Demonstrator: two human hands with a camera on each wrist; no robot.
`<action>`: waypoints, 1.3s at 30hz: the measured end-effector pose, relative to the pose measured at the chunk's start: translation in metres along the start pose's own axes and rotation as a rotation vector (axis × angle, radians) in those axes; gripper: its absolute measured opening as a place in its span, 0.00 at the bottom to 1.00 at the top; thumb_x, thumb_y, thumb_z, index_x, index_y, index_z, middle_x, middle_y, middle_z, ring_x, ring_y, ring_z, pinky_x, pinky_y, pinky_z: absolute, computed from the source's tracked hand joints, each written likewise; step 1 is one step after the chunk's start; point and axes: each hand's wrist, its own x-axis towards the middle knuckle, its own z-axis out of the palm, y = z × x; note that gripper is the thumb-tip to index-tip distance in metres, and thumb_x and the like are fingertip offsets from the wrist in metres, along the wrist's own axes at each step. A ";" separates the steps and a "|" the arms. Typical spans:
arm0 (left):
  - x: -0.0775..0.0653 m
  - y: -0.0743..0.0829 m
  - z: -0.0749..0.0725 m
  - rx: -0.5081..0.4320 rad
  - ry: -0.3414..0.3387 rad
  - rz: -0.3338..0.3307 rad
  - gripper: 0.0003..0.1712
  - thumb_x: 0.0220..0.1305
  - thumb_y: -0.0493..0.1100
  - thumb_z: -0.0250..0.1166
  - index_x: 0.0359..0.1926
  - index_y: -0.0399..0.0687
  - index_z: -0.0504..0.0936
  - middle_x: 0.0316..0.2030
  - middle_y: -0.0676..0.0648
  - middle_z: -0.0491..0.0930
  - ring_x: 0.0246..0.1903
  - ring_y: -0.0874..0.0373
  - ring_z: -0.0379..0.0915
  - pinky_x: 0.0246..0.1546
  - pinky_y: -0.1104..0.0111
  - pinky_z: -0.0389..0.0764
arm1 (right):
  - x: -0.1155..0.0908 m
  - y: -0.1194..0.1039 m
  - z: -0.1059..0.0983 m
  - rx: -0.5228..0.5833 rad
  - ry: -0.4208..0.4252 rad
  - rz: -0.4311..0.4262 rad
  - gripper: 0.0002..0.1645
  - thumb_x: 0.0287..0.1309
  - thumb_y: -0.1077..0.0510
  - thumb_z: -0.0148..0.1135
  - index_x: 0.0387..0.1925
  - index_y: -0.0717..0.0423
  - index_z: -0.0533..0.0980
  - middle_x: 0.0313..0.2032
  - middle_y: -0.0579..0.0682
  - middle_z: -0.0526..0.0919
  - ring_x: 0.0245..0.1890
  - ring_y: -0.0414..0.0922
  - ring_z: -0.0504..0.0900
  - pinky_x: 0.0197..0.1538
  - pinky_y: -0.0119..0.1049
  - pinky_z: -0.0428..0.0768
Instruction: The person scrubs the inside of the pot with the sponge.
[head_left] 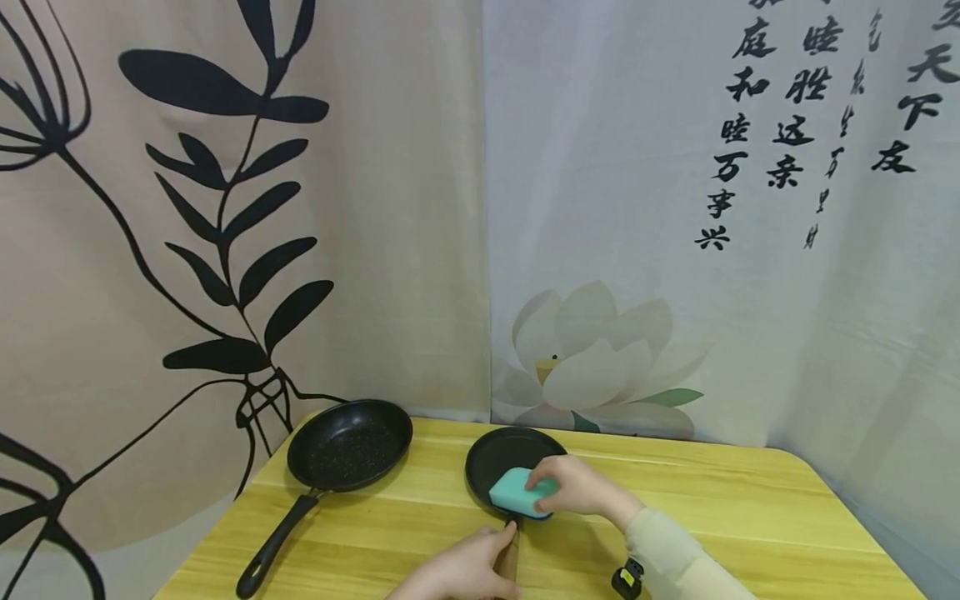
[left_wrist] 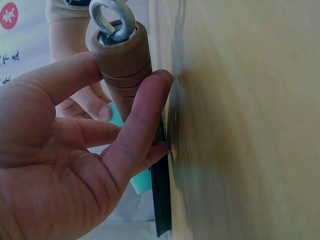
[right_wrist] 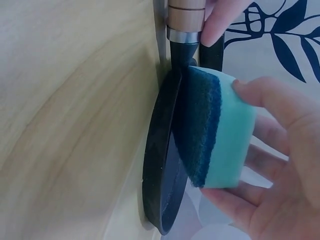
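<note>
A small black frying pan [head_left: 504, 450] lies on the wooden table, its wooden handle [left_wrist: 125, 67] pointing toward me with a metal ring at the end. My left hand [head_left: 463, 568] grips that handle between thumb and fingers. In my right hand [head_left: 581, 490] is a turquoise sponge [head_left: 517, 492] with a dark blue scouring side [right_wrist: 202, 125], pinched by its edges. The scouring side faces down into the pan, at the near part of the rim by the handle. In the right wrist view the sponge [right_wrist: 232, 135] tilts against the pan [right_wrist: 162, 155].
A larger black frying pan [head_left: 351, 446] with a long black handle [head_left: 277, 546] stands at the table's left. Behind the wooden table [head_left: 720, 508] hangs a printed curtain [head_left: 405, 208] with leaves, a lotus and writing. A black watch [head_left: 628, 578] is by the right sleeve.
</note>
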 end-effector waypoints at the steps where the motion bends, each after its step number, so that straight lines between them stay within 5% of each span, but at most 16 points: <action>1: 0.004 -0.006 0.000 0.000 -0.005 0.005 0.55 0.49 0.64 0.73 0.74 0.51 0.59 0.61 0.44 0.68 0.50 0.66 0.67 0.49 0.66 0.73 | 0.001 0.000 0.000 -0.001 -0.001 0.000 0.13 0.50 0.54 0.72 0.40 0.47 0.84 0.44 0.42 0.82 0.46 0.42 0.79 0.49 0.40 0.76; 9: 0.005 -0.008 0.000 0.048 0.009 0.048 0.56 0.48 0.66 0.72 0.73 0.51 0.60 0.61 0.48 0.69 0.51 0.67 0.67 0.48 0.68 0.73 | 0.009 0.002 0.004 -0.025 -0.003 -0.007 0.13 0.50 0.53 0.72 0.40 0.46 0.84 0.43 0.40 0.82 0.45 0.40 0.78 0.49 0.39 0.76; 19: 0.006 -0.011 -0.001 0.036 -0.002 0.003 0.55 0.49 0.66 0.72 0.73 0.52 0.61 0.61 0.49 0.70 0.56 0.61 0.68 0.51 0.61 0.74 | 0.017 0.000 0.009 -0.053 0.014 -0.029 0.13 0.49 0.54 0.72 0.39 0.48 0.84 0.44 0.43 0.82 0.47 0.42 0.79 0.50 0.39 0.77; 27: 0.006 -0.010 -0.001 0.032 -0.006 0.037 0.55 0.50 0.66 0.71 0.74 0.51 0.59 0.61 0.50 0.70 0.52 0.66 0.68 0.47 0.66 0.74 | 0.023 -0.003 0.014 -0.083 0.042 -0.015 0.13 0.49 0.52 0.73 0.39 0.47 0.84 0.46 0.44 0.82 0.48 0.44 0.79 0.49 0.40 0.77; 39: 0.004 -0.011 0.000 0.031 -0.001 0.034 0.55 0.50 0.67 0.71 0.73 0.51 0.60 0.62 0.49 0.69 0.54 0.65 0.68 0.49 0.66 0.74 | 0.029 -0.007 0.025 -0.107 0.052 0.022 0.16 0.50 0.52 0.72 0.42 0.50 0.84 0.56 0.56 0.79 0.55 0.55 0.77 0.53 0.49 0.76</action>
